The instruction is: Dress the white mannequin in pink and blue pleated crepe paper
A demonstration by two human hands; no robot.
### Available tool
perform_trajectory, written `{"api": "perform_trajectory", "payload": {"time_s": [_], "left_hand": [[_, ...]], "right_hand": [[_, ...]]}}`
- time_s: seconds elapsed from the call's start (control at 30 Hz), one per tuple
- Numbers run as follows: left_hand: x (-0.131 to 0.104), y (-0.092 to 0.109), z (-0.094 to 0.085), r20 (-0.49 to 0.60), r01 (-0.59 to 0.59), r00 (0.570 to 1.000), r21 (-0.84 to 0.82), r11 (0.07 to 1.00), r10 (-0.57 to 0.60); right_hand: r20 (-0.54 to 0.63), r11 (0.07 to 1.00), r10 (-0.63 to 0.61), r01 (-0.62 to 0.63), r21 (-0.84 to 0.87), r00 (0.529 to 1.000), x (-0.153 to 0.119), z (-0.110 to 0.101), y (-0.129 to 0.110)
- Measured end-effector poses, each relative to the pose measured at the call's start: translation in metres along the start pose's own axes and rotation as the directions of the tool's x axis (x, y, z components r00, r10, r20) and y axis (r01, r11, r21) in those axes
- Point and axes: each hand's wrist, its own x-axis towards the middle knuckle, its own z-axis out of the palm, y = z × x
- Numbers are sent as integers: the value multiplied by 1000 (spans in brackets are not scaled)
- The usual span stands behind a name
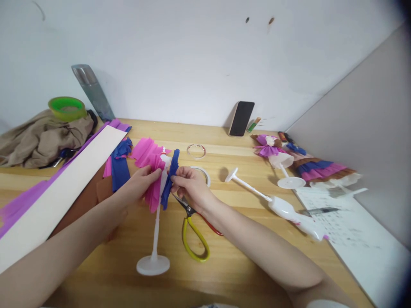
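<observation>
Pleated pink crepe paper (154,188) hangs around the upper part of a white stand (153,265) with a round foot. My left hand (139,186) grips this pink paper from the left, thumb against its folds. On the other side, my right hand (192,186) pinches a gathered blue crepe paper strip (168,186), held upright beside the white upper part. Scissors (196,246) with yellow handles lie below my right wrist, partly covered by it. A tape roll (208,176) is half hidden behind my right hand.
A thin ring (196,157), a leaning phone (242,119) and a small green tube (254,124) are farther back. A second white stand (250,185) lies right, near paper ruffles (321,167) and a written sheet (349,231). Left are cream paper (70,184), cloth (41,137) and a bottle (93,92).
</observation>
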Motion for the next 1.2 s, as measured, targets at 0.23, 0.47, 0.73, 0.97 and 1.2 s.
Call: {"api": "perform_trajectory", "payload": {"time_s": [0.23, 0.47, 0.73, 0.97, 1.2], "left_hand": [[-19, 10, 18, -63, -21, 998, -126, 992, 13], [-27, 12, 23, -83, -76, 994, -96, 992, 68], [-31, 10, 29, -72, -84, 994, -104, 991, 77], [-33, 11, 29, -37, -57, 998, -131, 990, 52], [-38, 13, 30, -13, -35, 999, -165, 986, 33]], "right_hand": [[-51, 999, -35, 35, -11, 998, -13, -5, -14], [-26, 996, -51, 49, -69, 998, -17, -1, -16], [-47, 975, -148, 138, -172, 988, -18, 1, -16], [-29, 969, -144, 135, -206, 989, -18, 3, -14], [16, 962, -146, 145, -233, 989, -19, 5, -16]]}}
